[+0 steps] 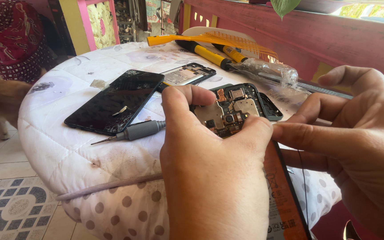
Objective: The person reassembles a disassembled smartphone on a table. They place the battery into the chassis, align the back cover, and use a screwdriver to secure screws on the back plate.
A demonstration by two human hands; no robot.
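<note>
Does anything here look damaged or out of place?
Yes. The black screen panel lying on the padded table is cracked, with a chip near its middle. The phone held by the left hand and right hand is open, its circuit board bare.

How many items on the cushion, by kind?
Opened phone body, held by left hand and right hand: 1
Cracked screen panel: 1
Phone frame: 1
Grey precision screwdriver: 1
Yellow-handled tools: 2
Plastic bag: 1
Total: 7
</note>
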